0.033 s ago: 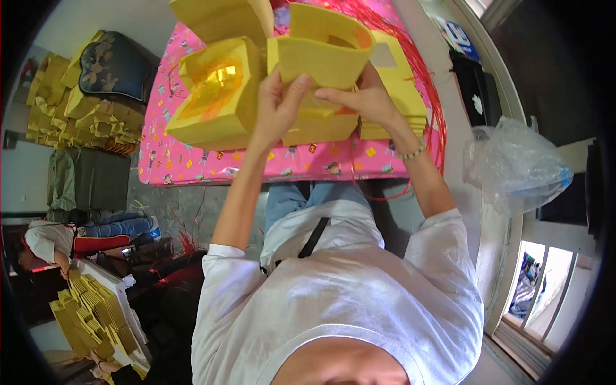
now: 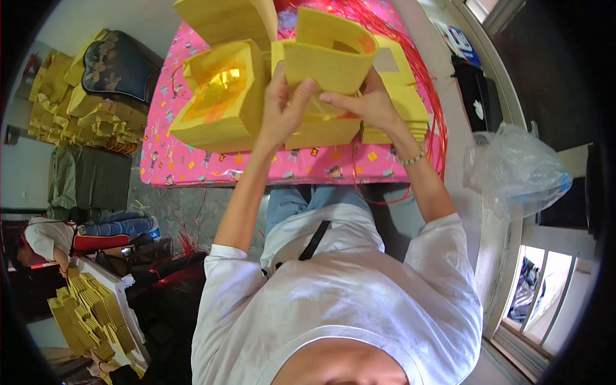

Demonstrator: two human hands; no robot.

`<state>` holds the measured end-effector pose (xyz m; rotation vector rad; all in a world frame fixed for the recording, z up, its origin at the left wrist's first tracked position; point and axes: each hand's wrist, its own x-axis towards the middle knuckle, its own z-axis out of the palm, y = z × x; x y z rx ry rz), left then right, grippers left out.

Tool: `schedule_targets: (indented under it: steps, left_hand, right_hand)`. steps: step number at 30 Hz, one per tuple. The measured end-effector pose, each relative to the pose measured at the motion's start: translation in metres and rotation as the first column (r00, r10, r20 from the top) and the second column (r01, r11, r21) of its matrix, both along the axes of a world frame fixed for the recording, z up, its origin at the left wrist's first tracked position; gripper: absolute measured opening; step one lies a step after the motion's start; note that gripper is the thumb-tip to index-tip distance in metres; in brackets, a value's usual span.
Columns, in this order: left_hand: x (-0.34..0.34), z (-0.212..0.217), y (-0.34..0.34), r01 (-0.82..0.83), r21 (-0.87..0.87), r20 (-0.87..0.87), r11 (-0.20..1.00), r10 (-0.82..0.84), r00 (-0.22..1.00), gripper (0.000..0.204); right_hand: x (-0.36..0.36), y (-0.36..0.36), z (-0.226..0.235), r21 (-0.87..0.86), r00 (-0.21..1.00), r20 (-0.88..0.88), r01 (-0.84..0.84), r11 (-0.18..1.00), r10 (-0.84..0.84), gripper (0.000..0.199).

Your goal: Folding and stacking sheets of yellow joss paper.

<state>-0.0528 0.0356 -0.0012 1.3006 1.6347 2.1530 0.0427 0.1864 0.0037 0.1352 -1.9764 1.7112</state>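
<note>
Both my hands grip a bent yellow paper piece, its far end curled over to the right into a loop. My left hand has its thumb pressed on the near face of the paper, with its other fingers hidden behind. My right hand pinches the same piece from the right, thumb pointing inward. Just left of my left hand stands an open yellow paper box with shiny gold lining inside and a raised flap. Under my hands lies more flat yellow paper on the pink patterned tabletop.
Flat yellow paper pieces are stacked to the right, beside long red strings. A clear plastic bag hangs further right. Yellow paper bundles and a dark flowered chair back stand far left. Another person is at lower left by more yellow stacks.
My hands and the paper piece appear slightly further right and lower in the picture, as does the box. The grip on the paper looks the same.
</note>
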Motion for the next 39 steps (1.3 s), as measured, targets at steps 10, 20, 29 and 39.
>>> schedule_targets:
  steps: [10,20,29,39]
  left_hand:
    - [-0.012,-0.011,0.011,-0.102,0.103,-0.090,0.989,0.112,0.990,0.047]
    - [-0.011,-0.008,0.006,0.076,0.002,0.046,0.997,-0.077,0.996,0.037]
    - [0.005,-0.007,0.015,0.093,0.095,0.133,0.991,-0.105,0.986,0.036]
    - [0.007,-0.008,0.019,0.055,0.130,0.135,0.990,-0.073,0.988,0.043]
  right_hand:
    - [0.003,-0.005,-0.010,-0.100,0.988,0.152,0.017,0.995,-0.001,0.060]
    - [0.006,-0.007,-0.006,-0.163,0.996,-0.019,0.084,0.983,-0.089,0.046]
    - [0.000,0.007,-0.013,-0.172,0.990,0.128,0.083,0.982,-0.062,0.040]
    - [-0.005,0.005,-0.006,-0.141,0.992,0.068,0.118,0.983,-0.109,0.038]
